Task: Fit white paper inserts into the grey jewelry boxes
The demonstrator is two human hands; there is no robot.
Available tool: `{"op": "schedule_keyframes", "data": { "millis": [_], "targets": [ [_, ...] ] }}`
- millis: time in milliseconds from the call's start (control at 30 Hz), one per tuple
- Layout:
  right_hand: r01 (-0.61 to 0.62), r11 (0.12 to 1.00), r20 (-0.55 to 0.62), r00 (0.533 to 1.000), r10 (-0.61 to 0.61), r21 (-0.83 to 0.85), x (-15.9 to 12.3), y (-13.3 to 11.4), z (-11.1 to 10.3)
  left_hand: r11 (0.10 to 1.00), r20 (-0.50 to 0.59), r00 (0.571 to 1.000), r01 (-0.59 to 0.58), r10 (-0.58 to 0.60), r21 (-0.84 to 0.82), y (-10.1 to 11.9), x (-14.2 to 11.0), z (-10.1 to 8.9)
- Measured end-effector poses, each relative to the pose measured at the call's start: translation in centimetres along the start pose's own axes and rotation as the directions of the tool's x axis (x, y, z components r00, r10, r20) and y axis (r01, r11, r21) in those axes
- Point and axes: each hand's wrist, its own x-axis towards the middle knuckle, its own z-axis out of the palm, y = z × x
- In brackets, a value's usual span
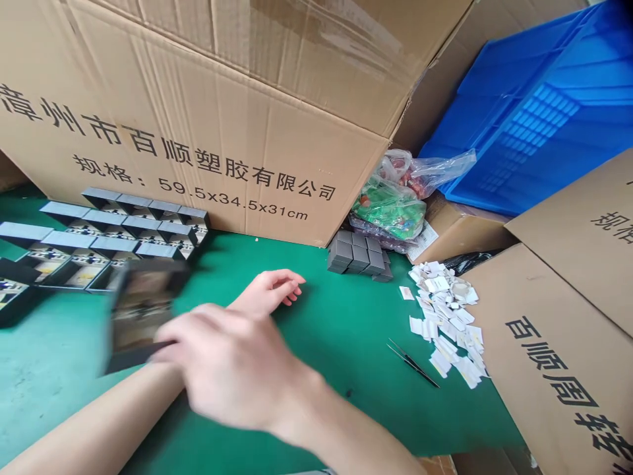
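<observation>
The right hand (pixel 227 369) pinched a motion-blurred black box (pixel 143 310) between thumb and fingers at left of frame, near matching boxes (pixel 119 237) seemingly ranked at upper left for batch handling, while the empty left hand (pixel 267 293) lay loosely curled on the green mat (pixel 64 369).

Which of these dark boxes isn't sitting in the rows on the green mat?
The motion-blurred box held in the right hand, apart from the rows at the left, whose boxes stand side by side.
</observation>
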Motion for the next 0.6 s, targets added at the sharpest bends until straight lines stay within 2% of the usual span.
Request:
{"op": "schedule_keyframes", "data": {
  "millis": [67,133,233,300,400,533,600],
  "targets": [
    [-0.110,0.994,-0.164,0.980,0.111,0.011,-3.3,3.1,-2.7,1.000,-0.079,0.997,-0.001,-0.001,-0.026,0.2,0.4,-1.2],
    [-0.187,0.981,-0.242,0.956,0.167,-0.061,-5.7,7.0,-4.0,0.999,-0.138,0.990,0.000,-0.007,-0.049,0.5,0.6,-2.1],
    [-0.262,0.939,-0.212,0.953,0.216,-0.222,-8.0,12.5,-3.6,0.997,-0.250,0.968,-0.036,0.018,-0.069,1.1,0.5,-2.3],
    [-0.302,0.909,-0.169,0.950,0.262,-0.287,-8.9,15.1,-2.7,0.998,-0.247,0.968,-0.058,0.048,-0.034,1.3,0.3,-1.9],
    [-0.307,0.908,-0.165,0.949,0.269,-0.284,-9.5,16.5,-1.4,0.989,-0.137,0.987,-0.066,0.084,0.133,1.3,0.1,-1.4],
    [-0.250,0.949,-0.177,0.960,0.217,-0.191,-9.7,15.8,-0.7,0.933,0.038,0.988,-0.153,0.149,0.326,0.8,0.0,-1.9],
    [-0.250,0.961,-0.200,0.954,0.223,-0.121,-9.8,15.6,-1.1,0.897,0.097,0.989,-0.142,0.112,0.419,0.6,0.1,-2.2]
  ]
}}
